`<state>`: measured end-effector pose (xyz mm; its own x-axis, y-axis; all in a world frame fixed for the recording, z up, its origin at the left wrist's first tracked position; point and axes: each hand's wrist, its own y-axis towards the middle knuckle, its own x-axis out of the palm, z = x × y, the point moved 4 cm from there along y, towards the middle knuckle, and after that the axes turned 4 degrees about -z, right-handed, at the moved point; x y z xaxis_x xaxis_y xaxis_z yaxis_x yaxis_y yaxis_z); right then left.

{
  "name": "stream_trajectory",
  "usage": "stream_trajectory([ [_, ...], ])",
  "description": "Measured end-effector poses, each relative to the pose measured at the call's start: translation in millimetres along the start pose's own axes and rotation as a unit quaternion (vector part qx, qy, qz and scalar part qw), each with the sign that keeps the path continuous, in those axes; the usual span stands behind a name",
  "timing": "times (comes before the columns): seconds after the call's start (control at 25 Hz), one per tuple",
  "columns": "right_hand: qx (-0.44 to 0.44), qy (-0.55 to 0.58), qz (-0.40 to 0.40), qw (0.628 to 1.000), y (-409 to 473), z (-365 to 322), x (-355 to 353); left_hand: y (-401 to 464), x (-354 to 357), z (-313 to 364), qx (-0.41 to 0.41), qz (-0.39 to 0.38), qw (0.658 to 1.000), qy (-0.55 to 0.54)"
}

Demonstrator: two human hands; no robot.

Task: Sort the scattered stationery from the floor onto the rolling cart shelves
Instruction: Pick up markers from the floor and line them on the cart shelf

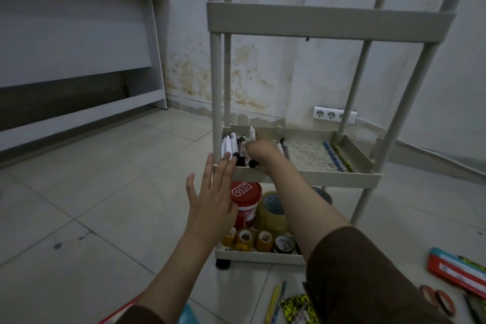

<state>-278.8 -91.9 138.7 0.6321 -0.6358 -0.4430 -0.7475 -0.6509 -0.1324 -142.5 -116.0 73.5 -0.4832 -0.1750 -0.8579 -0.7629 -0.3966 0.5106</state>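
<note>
Tiled floor (110, 192), stained wall behind, beige rolling cart (297, 176) dead ahead. Right hand (263, 150) reaches into the middle shelf (310, 155), fingers curled down among the markers (236, 150) bunched at the shelf's left end; whether it pinches one or just nudges them, cannot tell, fingertips hidden. Left hand (213, 192) is spread flat, fingers straight, tips at the shelf's front left corner, holding nothing, looks like steadying the cart. Step in hand, judged: settling markers into the group. Do it well by laying each parallel to the rest, caps one way, keeping them behind the front lip so none roll off; left hand should brace the cart since it sits on wheels. Further right on the same shelf lie a pen (284, 147) and blue pencils (334, 156) against the right wall. Bottom shelf holds tape rolls (263, 239) and a red tub (246, 202). Floor at lower right has unsorted stuff: pencils (274, 302), red folder (457, 273), small tape rings (439, 300). Top tray (328, 26) contents not visible.
</note>
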Motion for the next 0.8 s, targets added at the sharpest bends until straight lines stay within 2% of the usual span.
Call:
stream_trajectory([
  [0.12, 0.015, 0.112, 0.034, 0.993, 10.0, 4.1, -1.3, 1.9, 2.7, -1.1, -0.002, -0.016, 1.000, -0.023],
  [0.2, 0.042, 0.142, 0.019, 0.989, 12.8, 4.8, 0.4, 3.7, 8.0, -4.9, -0.003, -0.034, 0.999, -0.036],
  [0.28, 0.057, 0.124, -0.002, 0.991, 10.7, 5.5, 0.2, 5.1, 11.2, -7.3, -0.008, -0.047, 0.998, -0.031],
  [0.36, 0.033, 0.073, -0.020, 0.997, 7.1, 4.4, -0.3, 4.2, 9.3, -6.5, -0.010, -0.045, 0.998, -0.029],
  [0.56, -0.020, 0.035, -0.033, 0.999, 5.7, 10.9, 1.3, 1.4, -2.5, -3.4, 0.007, 0.006, 0.999, -0.031],
  [0.8, 0.051, 0.043, -0.006, 0.998, 17.1, 8.1, 0.5, 11.3, -2.0, -3.2, -0.026, -0.040, 0.999, 0.021],
])
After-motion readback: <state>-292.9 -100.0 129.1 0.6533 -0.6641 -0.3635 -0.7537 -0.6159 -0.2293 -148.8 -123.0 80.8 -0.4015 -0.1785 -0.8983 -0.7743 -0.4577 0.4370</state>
